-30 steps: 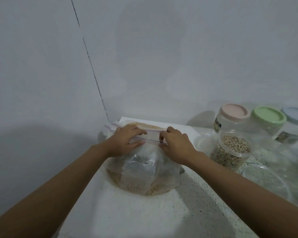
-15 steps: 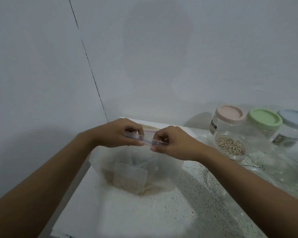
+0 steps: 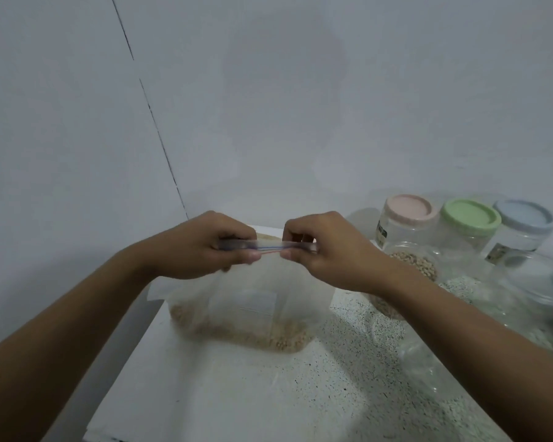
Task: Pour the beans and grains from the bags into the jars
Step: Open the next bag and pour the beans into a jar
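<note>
A clear zip bag (image 3: 246,311) with pale grains in its bottom stands on the speckled counter (image 3: 348,378). My left hand (image 3: 205,247) and my right hand (image 3: 326,250) both pinch the bag's zip strip (image 3: 270,246) at the top, thumbs toward me, holding it upright. To the right stands an open jar (image 3: 412,266) holding beans. Behind it are three closed jars with a pink lid (image 3: 409,208), a green lid (image 3: 469,216) and a blue lid (image 3: 524,215).
Clear empty containers (image 3: 530,282) sit at the right edge of the counter. A white wall rises close behind and to the left. The counter's left edge (image 3: 125,362) drops off beside my left forearm.
Both hands lifted the bag's top from lying low on the counter and now pinch the zip strip; the bag stands taller. The view shifted slightly.
</note>
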Tool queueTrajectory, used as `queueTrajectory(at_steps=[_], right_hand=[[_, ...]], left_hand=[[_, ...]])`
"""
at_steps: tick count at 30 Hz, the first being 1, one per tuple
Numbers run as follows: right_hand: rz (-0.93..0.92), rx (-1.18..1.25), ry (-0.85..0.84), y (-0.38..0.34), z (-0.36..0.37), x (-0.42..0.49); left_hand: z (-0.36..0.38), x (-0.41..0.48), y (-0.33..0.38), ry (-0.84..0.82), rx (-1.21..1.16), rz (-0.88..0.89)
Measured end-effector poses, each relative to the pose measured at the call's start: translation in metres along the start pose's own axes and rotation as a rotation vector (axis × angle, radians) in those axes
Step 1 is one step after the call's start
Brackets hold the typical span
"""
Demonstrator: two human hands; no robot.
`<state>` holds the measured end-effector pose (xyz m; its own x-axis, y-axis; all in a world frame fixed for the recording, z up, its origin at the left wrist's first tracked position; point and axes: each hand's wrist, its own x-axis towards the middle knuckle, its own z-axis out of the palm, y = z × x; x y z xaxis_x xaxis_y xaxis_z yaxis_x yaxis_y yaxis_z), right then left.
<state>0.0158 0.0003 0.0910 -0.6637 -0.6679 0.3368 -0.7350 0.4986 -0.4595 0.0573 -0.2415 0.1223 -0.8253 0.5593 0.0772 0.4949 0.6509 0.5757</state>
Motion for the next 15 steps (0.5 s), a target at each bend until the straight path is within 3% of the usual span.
queueTrajectory(at_steps=[9, 15], right_hand=[[-0.075, -0.077, 0.343, 0.01, -0.017, -0.007], [0.064, -0.048, 0.563, 0.019, -0.02, -0.033]], left_hand=[[0.014, 0.017, 0.045, 0.207, -0.079, -0.111], [0.045, 0.039, 0.066, 0.278, -0.178, -0.079]])
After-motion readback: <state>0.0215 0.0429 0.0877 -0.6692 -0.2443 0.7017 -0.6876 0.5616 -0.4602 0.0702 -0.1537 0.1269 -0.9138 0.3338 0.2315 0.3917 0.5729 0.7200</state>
